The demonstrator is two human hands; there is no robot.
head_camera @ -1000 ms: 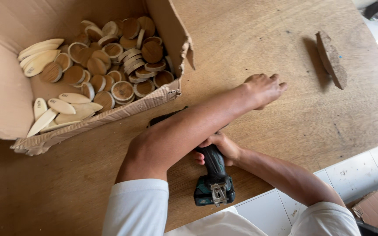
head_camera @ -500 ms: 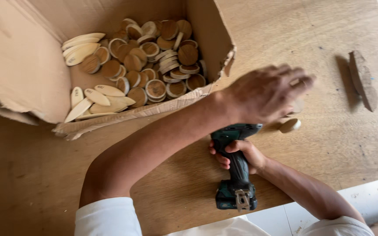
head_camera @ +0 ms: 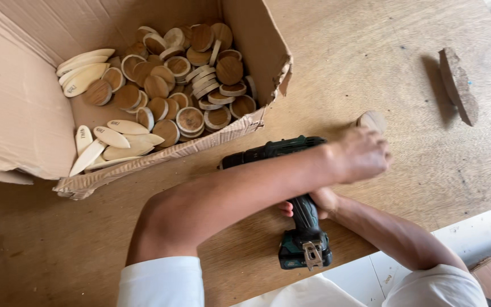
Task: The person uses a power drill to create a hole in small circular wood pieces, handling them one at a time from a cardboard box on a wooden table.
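Fingers of the right hand [head_camera: 313, 202] wrapped around the grip of a dark green cordless drill [head_camera: 291, 199], battery end nearest the body, nose lying toward the cardboard box [head_camera: 24, 113]; left forearm crosses above the drill; left hand [head_camera: 359, 154] curled over a small round wooden disc [head_camera: 372, 120] on the plywood tabletop [head_camera: 342, 51], just right of the box's torn corner; box holds round wooden discs and pale oval pieces; farther right of the box, a rough wood slab [head_camera: 458, 85] lies alone.
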